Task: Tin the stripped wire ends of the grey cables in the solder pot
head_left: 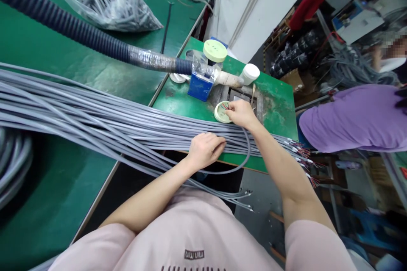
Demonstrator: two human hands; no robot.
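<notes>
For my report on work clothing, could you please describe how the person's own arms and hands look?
Short, pale-pink fabric sleeves leave the forearms bare. The ungloved left hand and ungloved right hand have slim, rounded fingers; no watch or bracelet shows.

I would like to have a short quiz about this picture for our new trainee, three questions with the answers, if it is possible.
1. True or false: the left hand is over the dish.
2. What does the right hand hold?
A) a white jar
B) coloured wires
C) a lid
3. Fill in: the colour of the box by the ribbed hose is ____.

Key:
1. False; it lies on the grey cables.
2. B
3. blue
</notes>
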